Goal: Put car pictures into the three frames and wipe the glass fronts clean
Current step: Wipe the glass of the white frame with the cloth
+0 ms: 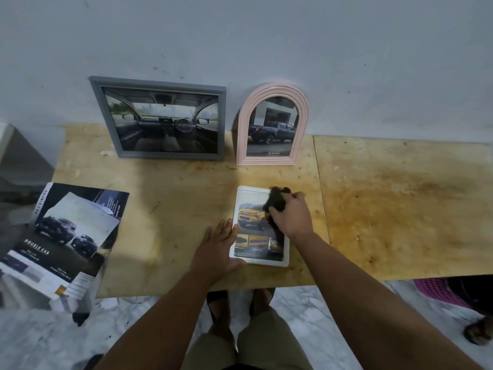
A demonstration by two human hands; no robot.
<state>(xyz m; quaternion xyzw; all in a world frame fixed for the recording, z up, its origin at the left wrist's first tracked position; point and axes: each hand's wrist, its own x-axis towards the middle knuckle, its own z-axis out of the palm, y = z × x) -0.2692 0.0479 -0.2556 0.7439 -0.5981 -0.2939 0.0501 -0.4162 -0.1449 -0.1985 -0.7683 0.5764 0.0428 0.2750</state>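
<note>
A white frame with a yellow car picture lies flat on the wooden table. My right hand grips a dark cloth and holds it on the frame's glass. My left hand lies flat with straight fingers against the frame's left edge. A grey frame showing a car interior leans on the wall at the back. Beside it on the right stands a pink arched frame with a blue pickup picture.
Car brochures and loose sheets are stacked at the left, partly over the table's edge. A second wooden board continues the table to the right. A pink basket sits on the floor at the lower right.
</note>
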